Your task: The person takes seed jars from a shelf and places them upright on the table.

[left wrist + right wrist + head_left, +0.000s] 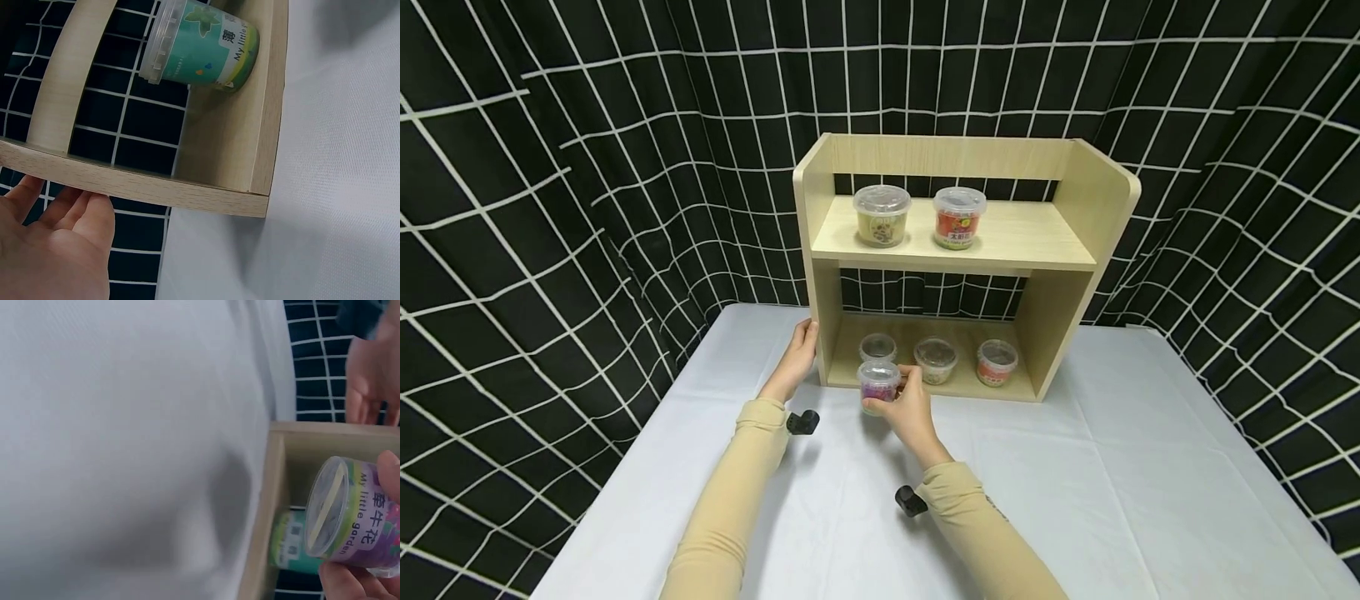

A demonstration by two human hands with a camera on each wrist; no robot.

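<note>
Gripping the purple tub [877,386] between thumb and curled fingers of the right hand [913,412], raised off the tabletop [1037,500] just in front of the lower board [964,386] of the shelf [1101,196], near its front left corner. Touching the shelf's left side from outside with the left hand [793,362], fingers extended, grasping nothing. Behind the purple tub, toward the lower board's left edge, a green tub [209,47]; at its middle, a pale tub [935,360]; toward the right edge, a pink tub [997,364]. On the upper board [1037,237], a yellow tub [882,218] toward the left edge, a red tub [958,220] near the middle.
</note>
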